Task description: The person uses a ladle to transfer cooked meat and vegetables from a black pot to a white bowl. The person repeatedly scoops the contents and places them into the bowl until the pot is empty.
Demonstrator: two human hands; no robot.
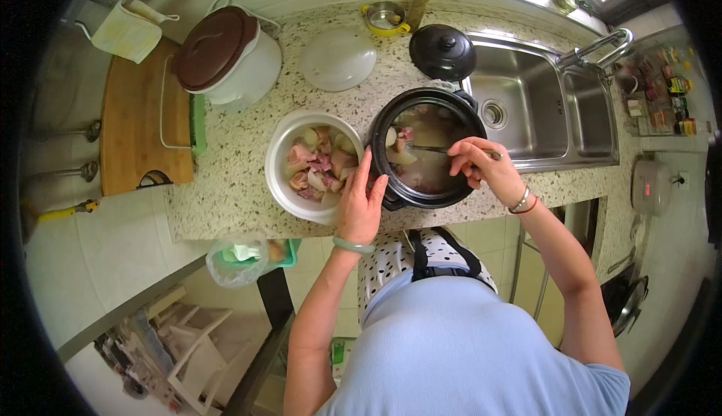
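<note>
A black pot (433, 196) stands on the counter, holding cloudy liquid with meat pieces and pale chunks at its left side. My right hand (481, 166) is over the pot, closed around a spoon (430, 148) with a thin metal handle; its far end dips into the liquid. Just left of the pot sits a white bowl (275, 179) filled with raw meat pieces (321, 162) and pale slices. My left hand (361, 207) lies between the two vessels, fingers stretched out, the fingertips near the pot's rim and the palm against the bowl's edge.
A black lid (444, 53) and a steel sink (530, 93) are behind and right of the pot. Toward the back left stand a translucent lid (338, 59), a white pot with brown lid (256, 63), and a yellow-handled small pan (386, 16). A bagged bin (239, 260) hangs at the front edge.
</note>
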